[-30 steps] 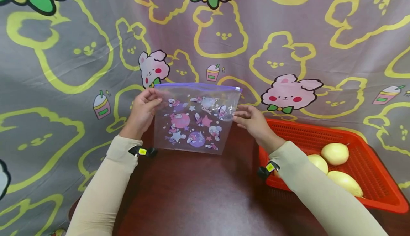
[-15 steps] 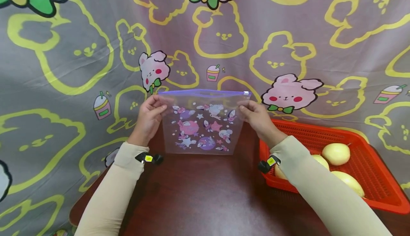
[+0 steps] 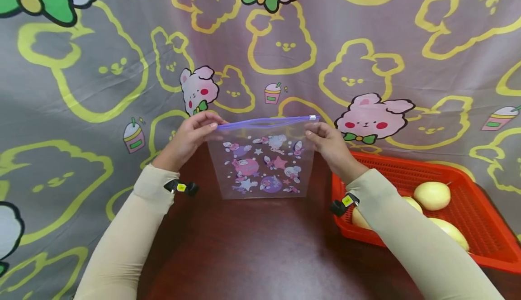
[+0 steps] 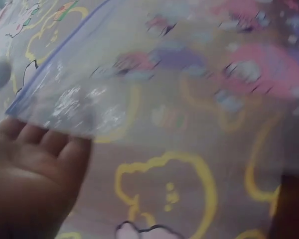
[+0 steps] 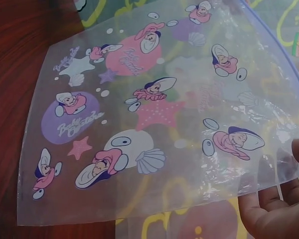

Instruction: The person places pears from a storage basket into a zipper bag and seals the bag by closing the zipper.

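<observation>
A clear slider zip bag (image 3: pixel 266 180) printed with pink and purple cartoon shells and stars hangs upright between my hands. Its purple zip strip (image 3: pixel 264 121) runs along the top and parts slightly in the middle, with a white slider (image 3: pixel 312 117) at the right end. My left hand (image 3: pixel 191 139) pinches the upper left corner; in the left wrist view the fingers (image 4: pixel 45 142) lie behind the film. The right hand (image 3: pixel 331 150) pinches the right edge just below the slider. In the right wrist view the bag (image 5: pixel 154 112) shows flat, nothing inside it.
To the right, a red plastic basket (image 3: pixel 474 218) holds several pale yellow round fruits (image 3: pixel 432 196), partly hidden by the right sleeve. The dark brown table (image 3: pixel 260 245) lies below the bag. A grey curtain (image 3: pixel 228 33) with yellow bear outlines hangs behind.
The right hand has shifted its grip from the bag's side up toward the slider corner. The left hand has moved onto the top corner; the bag has moved right and its zip strip now parts.
</observation>
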{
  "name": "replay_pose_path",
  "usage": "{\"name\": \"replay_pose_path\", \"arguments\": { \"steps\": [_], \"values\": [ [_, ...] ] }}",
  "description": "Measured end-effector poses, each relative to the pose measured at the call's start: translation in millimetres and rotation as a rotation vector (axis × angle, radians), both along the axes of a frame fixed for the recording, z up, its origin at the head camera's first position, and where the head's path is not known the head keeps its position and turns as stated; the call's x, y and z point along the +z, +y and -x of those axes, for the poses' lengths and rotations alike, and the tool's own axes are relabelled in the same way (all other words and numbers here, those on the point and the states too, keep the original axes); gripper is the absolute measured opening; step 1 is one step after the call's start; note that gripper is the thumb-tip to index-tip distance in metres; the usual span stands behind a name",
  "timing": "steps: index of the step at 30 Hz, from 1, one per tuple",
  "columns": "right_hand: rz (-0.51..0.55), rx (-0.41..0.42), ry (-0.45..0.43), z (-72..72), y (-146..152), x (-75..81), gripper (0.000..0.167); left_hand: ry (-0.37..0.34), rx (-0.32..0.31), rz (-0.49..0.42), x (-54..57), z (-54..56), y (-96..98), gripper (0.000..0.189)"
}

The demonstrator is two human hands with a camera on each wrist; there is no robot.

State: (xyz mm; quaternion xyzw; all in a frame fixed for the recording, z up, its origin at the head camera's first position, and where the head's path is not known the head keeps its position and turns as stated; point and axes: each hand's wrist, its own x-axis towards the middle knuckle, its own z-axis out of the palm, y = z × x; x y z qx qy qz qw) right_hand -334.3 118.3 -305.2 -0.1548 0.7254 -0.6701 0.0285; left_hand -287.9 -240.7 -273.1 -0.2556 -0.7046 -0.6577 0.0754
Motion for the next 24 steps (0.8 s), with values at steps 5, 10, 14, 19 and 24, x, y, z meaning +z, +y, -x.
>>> {"name": "replay_pose_path", "arguments": {
  "steps": [5,10,14,19,24],
  "values": [
    [0.019,-0.013,-0.005,-0.4,1,4.1,0.036,-0.054,0.105,0.402,29.9,10.0,6.8,0.031],
    [0.052,-0.017,0.0,-2.5,0,10.5,0.034,-0.021,0.101,0.706,60.8,23.2,15.0,0.031],
    [0.036,-0.021,0.024,-2.6,0,14.1,0.033,0.05,0.064,0.91,77.8,29.4,25.5,0.029],
    [0.017,-0.044,0.048,-1.5,1,21.4,0.035,0.145,0.027,1.071,91.1,38.3,44.1,0.023],
    [-0.021,-0.062,0.066,-0.6,1,30.1,0.039,0.154,0.016,1.155,98.8,45.5,61.0,0.018]
  ]
}}
